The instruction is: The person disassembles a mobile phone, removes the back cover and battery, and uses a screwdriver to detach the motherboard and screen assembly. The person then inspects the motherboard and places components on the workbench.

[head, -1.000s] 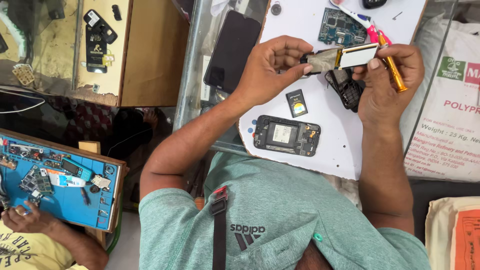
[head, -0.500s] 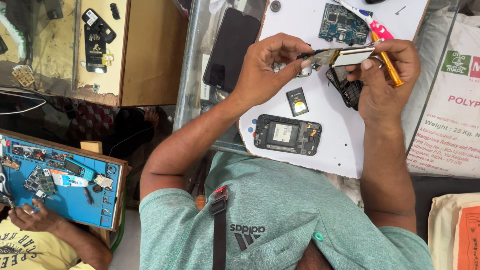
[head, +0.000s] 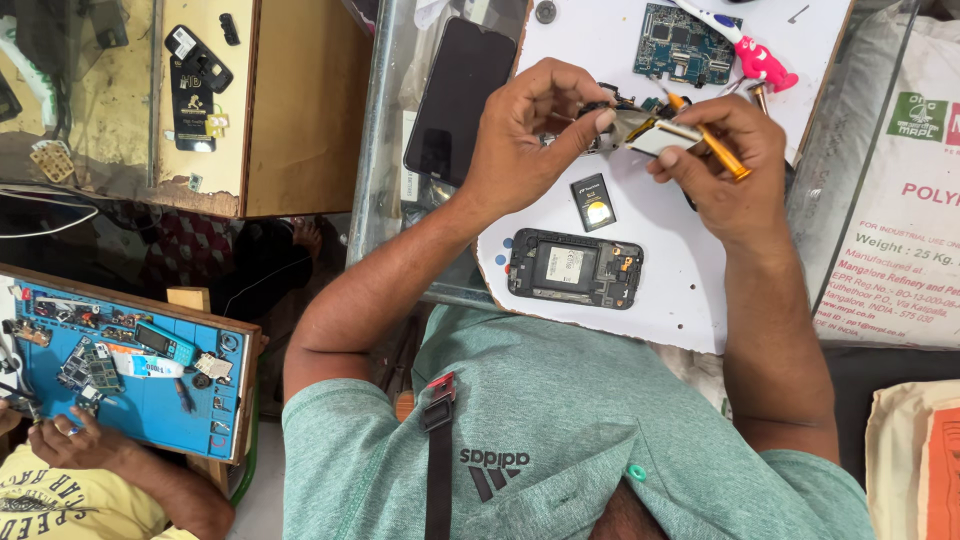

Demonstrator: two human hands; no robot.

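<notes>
Comparing with the view a second ago, the small phone part (head: pixel 648 133) has moved: then it was held out flat between both hands with its long pale face up; now it is drawn in and tilted, a tangle of dark pieces showing at its left end. In my judgement the work on that part is mid-way, not finished. The left hand (head: pixel 530 135) has its fingers closed on the part's left end. The right hand (head: pixel 725 165) pinches the right end, with an orange-handled screwdriver (head: pixel 712 150) gripped across the same fingers. Both hold the part raised above the white board (head: pixel 690 300).

On the board lie an opened black phone body (head: pixel 575 268), a small black battery (head: pixel 593 201) and a green circuit board (head: pixel 685 42). A dark phone screen (head: pixel 458 95) rests on the glass bench (head: pixel 385 150). At lower left, another person's hand (head: pixel 75 445) is by a blue work mat (head: pixel 130 375).
</notes>
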